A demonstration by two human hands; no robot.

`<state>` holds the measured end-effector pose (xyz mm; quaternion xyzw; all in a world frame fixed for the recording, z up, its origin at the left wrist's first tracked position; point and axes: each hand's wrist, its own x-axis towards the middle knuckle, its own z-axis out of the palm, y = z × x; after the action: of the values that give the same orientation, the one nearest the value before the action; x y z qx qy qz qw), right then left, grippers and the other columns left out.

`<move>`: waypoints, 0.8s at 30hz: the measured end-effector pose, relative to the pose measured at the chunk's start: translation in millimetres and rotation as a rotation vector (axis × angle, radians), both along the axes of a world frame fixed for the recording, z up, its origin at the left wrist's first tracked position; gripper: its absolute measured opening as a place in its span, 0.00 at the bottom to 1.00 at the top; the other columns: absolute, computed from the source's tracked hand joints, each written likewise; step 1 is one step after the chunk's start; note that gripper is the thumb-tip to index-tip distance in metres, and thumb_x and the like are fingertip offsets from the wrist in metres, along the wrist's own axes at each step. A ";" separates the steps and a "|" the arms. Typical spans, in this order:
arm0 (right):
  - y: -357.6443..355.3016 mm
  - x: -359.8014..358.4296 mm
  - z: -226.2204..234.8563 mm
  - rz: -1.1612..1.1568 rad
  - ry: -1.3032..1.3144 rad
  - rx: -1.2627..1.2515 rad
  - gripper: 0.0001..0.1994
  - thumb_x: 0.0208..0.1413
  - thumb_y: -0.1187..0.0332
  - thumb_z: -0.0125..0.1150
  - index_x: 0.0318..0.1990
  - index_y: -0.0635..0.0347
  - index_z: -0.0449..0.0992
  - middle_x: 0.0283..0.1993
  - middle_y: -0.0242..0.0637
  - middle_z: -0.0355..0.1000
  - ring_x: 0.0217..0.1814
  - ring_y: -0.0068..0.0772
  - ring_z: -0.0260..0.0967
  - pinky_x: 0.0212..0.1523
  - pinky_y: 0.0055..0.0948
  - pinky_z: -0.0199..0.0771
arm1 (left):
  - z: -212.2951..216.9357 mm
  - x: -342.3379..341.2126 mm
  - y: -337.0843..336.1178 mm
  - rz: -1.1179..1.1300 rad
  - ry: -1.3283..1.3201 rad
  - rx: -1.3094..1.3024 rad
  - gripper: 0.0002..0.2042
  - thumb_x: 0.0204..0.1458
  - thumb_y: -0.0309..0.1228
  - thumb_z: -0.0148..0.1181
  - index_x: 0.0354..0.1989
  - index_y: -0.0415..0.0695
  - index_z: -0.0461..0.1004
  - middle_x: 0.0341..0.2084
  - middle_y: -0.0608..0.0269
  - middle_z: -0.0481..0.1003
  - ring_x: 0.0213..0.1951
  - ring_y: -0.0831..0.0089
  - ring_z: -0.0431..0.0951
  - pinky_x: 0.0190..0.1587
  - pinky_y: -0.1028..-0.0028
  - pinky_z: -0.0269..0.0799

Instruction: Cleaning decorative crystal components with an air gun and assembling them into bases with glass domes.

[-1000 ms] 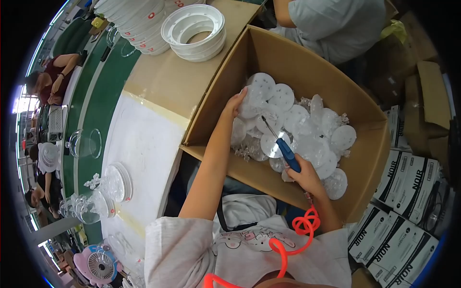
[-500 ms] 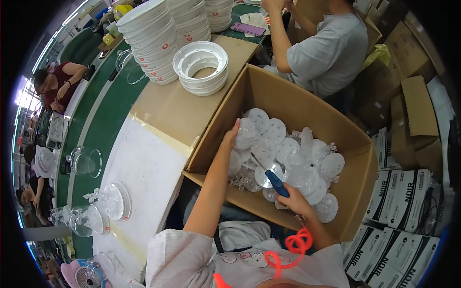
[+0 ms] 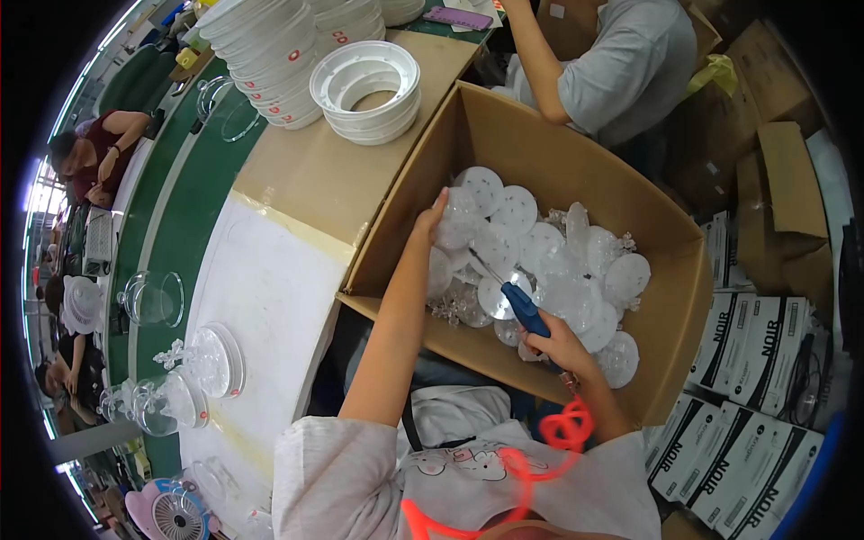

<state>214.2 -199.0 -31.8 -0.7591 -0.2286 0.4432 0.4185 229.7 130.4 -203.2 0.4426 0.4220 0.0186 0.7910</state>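
Observation:
A large open cardboard box [image 3: 670, 333] stands in front of me, holding a heap of clear and white round plastic parts [image 3: 540, 247]. At the heap's left side my left hand [image 3: 434, 219] grips a clear, rounded plastic part [image 3: 459, 221]; most of its fingers are hidden behind that part. My right hand [image 3: 562, 346] is closed around the blue handle of a screwdriver [image 3: 522, 306]. The screwdriver's thin metal shaft points up and left over the heap, toward the part in my left hand. A red coiled cord [image 3: 567, 427] hangs by my right wrist.
Left of the box, a white work surface [image 3: 270, 288] carries clear domed parts [image 3: 211, 360]. Beyond are white plastic rings [image 3: 369, 99] and tall ring stacks [image 3: 270, 67]. A co-worker in a grey shirt [image 3: 621, 76] sits behind the box. Printed cartons [image 3: 751, 342] stand at right.
The whole scene sits a little higher in the picture as my head view shifts. Both hands keep their holds, with little visible movement relative to the box.

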 end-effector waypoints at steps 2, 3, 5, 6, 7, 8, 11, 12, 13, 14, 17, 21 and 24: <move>0.0 0.2 -2.9 0.056 0.024 0.024 0.15 0.44 0.62 0.57 0.35 0.64 0.69 0.22 0.41 0.69 0.23 0.31 0.69 0.28 0.29 0.66 | -3.6 -4.7 13.8 -0.010 0.048 -0.117 0.41 0.39 0.64 0.54 0.52 0.39 0.67 0.49 0.54 0.69 0.51 0.61 0.69 0.52 0.65 0.63; 0.2 1.0 -1.2 0.062 0.029 0.027 0.15 0.44 0.62 0.57 0.35 0.64 0.69 0.22 0.41 0.69 0.23 0.31 0.69 0.28 0.29 0.66 | -5.3 -7.6 17.9 0.029 -0.049 -0.205 0.35 0.44 0.62 0.49 0.51 0.44 0.68 0.47 0.58 0.71 0.50 0.62 0.70 0.53 0.63 0.64; -1.4 3.8 -2.3 0.074 -0.022 -0.009 0.11 0.44 0.70 0.54 0.35 0.64 0.68 0.23 0.33 0.67 0.24 0.20 0.64 0.27 0.22 0.65 | -1.5 -4.9 11.6 0.048 -0.136 -0.307 0.29 0.50 0.59 0.43 0.50 0.49 0.69 0.46 0.62 0.72 0.49 0.63 0.71 0.53 0.60 0.64; -1.6 4.6 -3.1 0.066 -0.017 -0.016 0.11 0.44 0.70 0.54 0.35 0.64 0.68 0.23 0.33 0.67 0.24 0.20 0.64 0.27 0.22 0.65 | 3.4 -1.8 7.3 0.055 -0.122 -0.343 0.28 0.52 0.58 0.41 0.51 0.48 0.69 0.46 0.62 0.72 0.49 0.64 0.71 0.54 0.60 0.64; -0.4 3.2 -0.5 0.057 -0.055 -0.029 0.11 0.43 0.69 0.54 0.35 0.64 0.68 0.23 0.34 0.67 0.24 0.21 0.64 0.27 0.23 0.66 | 1.7 -3.6 7.6 0.071 -0.110 -0.372 0.27 0.54 0.56 0.39 0.51 0.48 0.68 0.47 0.62 0.71 0.50 0.64 0.70 0.54 0.59 0.63; 0.8 1.9 1.6 0.048 -0.092 -0.041 0.11 0.43 0.69 0.55 0.36 0.64 0.68 0.23 0.35 0.67 0.23 0.21 0.64 0.27 0.23 0.66 | -0.4 -6.7 7.6 0.073 -0.105 -0.372 0.27 0.54 0.56 0.39 0.51 0.48 0.68 0.47 0.62 0.71 0.50 0.64 0.70 0.54 0.59 0.63; 0.5 0.4 6.0 0.061 -0.129 -0.087 0.12 0.43 0.68 0.55 0.36 0.65 0.68 0.22 0.36 0.67 0.23 0.22 0.64 0.27 0.24 0.65 | -4.4 -6.5 7.3 0.030 -0.190 -0.257 0.35 0.46 0.66 0.40 0.51 0.49 0.69 0.46 0.64 0.72 0.49 0.64 0.71 0.53 0.61 0.64; 0.4 -0.2 7.0 0.056 -0.127 -0.092 0.12 0.43 0.68 0.55 0.36 0.65 0.68 0.22 0.36 0.67 0.23 0.22 0.64 0.27 0.24 0.65 | -4.7 -3.7 8.5 -0.011 -0.153 -0.283 0.36 0.45 0.66 0.40 0.51 0.49 0.69 0.46 0.64 0.72 0.49 0.64 0.71 0.53 0.60 0.63; 1.5 -2.0 5.3 0.076 -0.135 -0.069 0.14 0.42 0.65 0.55 0.35 0.63 0.68 0.22 0.42 0.68 0.24 0.36 0.66 0.28 0.31 0.65 | -6.7 -3.9 9.7 -0.049 -0.111 -0.308 0.37 0.45 0.67 0.40 0.51 0.48 0.69 0.47 0.64 0.72 0.50 0.64 0.70 0.53 0.59 0.63; 2.8 -3.4 4.4 0.095 -0.143 -0.045 0.16 0.41 0.61 0.56 0.35 0.62 0.67 0.22 0.48 0.68 0.26 0.50 0.68 0.28 0.38 0.64 | -8.8 -4.0 9.8 -0.051 -0.105 -0.312 0.37 0.45 0.67 0.40 0.51 0.48 0.69 0.47 0.64 0.72 0.50 0.64 0.70 0.53 0.59 0.63; 10.5 -5.2 18.4 0.102 -0.251 -0.118 0.16 0.41 0.61 0.56 0.34 0.63 0.67 0.23 0.49 0.68 0.26 0.52 0.68 0.28 0.39 0.64 | -17.0 -8.6 19.8 -0.050 -0.090 -0.232 0.39 0.43 0.69 0.40 0.51 0.48 0.69 0.47 0.63 0.71 0.50 0.64 0.70 0.53 0.58 0.63; 6.2 -2.5 10.9 0.065 -0.317 -0.131 0.17 0.40 0.61 0.56 0.35 0.63 0.67 0.24 0.51 0.68 0.27 0.54 0.67 0.29 0.40 0.65 | -7.7 1.2 5.7 -0.043 -0.005 -0.201 0.40 0.40 0.69 0.43 0.51 0.46 0.69 0.47 0.61 0.71 0.50 0.62 0.70 0.52 0.61 0.63; -2.3 -4.1 3.5 0.130 -0.227 -0.073 0.16 0.41 0.62 0.56 0.36 0.63 0.67 0.24 0.49 0.68 0.25 0.45 0.69 0.28 0.35 0.66 | 7.4 -0.8 1.8 -0.026 -0.012 -0.152 0.39 0.40 0.67 0.48 0.48 0.42 0.70 0.44 0.57 0.72 0.46 0.62 0.72 0.49 0.64 0.66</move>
<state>210.1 -201.3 -28.4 -0.8025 -0.3071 0.3888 0.3325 229.0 132.2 -195.8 0.3866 0.4116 -0.0209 0.8250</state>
